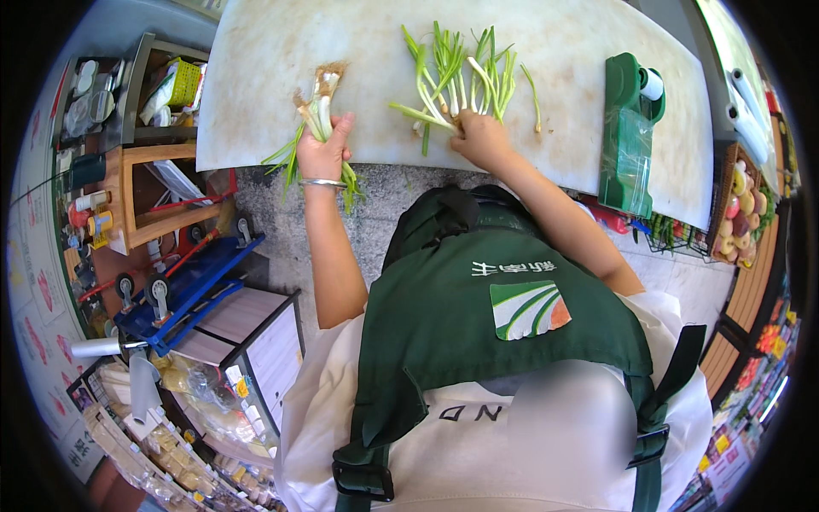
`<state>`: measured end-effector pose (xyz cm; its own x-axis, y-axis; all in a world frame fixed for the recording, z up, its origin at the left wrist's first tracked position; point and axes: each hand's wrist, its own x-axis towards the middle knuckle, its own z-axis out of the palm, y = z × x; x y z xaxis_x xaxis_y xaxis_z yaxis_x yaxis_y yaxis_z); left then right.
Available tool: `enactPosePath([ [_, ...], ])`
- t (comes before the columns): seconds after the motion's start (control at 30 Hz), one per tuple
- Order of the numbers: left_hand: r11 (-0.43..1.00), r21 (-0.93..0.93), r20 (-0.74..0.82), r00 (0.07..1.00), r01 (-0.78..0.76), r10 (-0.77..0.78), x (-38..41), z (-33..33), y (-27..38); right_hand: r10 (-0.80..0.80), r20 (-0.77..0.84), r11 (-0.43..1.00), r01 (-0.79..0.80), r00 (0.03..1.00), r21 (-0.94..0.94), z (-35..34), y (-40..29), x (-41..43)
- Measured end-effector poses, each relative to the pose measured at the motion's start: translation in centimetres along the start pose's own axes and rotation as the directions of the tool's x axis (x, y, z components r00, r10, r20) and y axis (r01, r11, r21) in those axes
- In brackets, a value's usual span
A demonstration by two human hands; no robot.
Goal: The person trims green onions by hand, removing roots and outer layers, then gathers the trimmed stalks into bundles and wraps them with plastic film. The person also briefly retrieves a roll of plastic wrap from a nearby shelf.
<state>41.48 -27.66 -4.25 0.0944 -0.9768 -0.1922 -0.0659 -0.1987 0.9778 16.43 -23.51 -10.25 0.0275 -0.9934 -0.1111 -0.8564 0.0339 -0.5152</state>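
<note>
My left hand (323,150) grips a bunch of spring onions (324,105) over the front edge of the white worktop (358,38). Their brown, rooty ends point away from me, and the green leaves hang past my wrist. On the worktop, more spring onions (461,70) lie loosely fanned, leaves towards the far side. The curled fingers of my right hand (483,137) close on the root ends of some of these, and the hand partly hides them. One thin spring onion (532,96) lies apart, to the right of the fan.
A green cling film or tape dispenser (624,134) with a clear roll stands at the worktop's right. Beyond it is a basket of fruit (739,217). To my left are a wooden shelf unit (163,153) and a tilted blue trolley (192,281) with its wheels showing.
</note>
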Motion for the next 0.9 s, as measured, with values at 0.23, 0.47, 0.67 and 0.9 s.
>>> enactPosePath([
  [0.23, 0.972, 0.205, 0.422, 0.906, -0.115, 0.019, -2.6, 2.8, 4.3, -0.197, 0.070, 0.870, 0.141, 0.978, 0.472, -8.8, -6.6, -2.4],
  [0.47, 0.981, 0.123, 0.599, 0.777, 0.150, -0.194, -2.5, 3.7, 0.8, -0.156, 0.139, 0.614, -0.015, 0.978, 0.789, -6.0, -5.3, -1.4],
  [0.67, 0.939, -0.283, 0.487, 0.873, 0.195, -0.034, -0.4, 0.8, -1.5, -0.425, -0.152, 0.905, 0.421, 0.892, -0.058, -0.5, -2.3, 3.4],
  [0.9, 0.765, -0.534, 0.330, 0.922, 0.360, -0.204, 1.7, 0.0, -1.7, -0.561, -0.164, 0.813, 0.502, 0.811, -0.295, -2.6, -2.3, 7.0],
])
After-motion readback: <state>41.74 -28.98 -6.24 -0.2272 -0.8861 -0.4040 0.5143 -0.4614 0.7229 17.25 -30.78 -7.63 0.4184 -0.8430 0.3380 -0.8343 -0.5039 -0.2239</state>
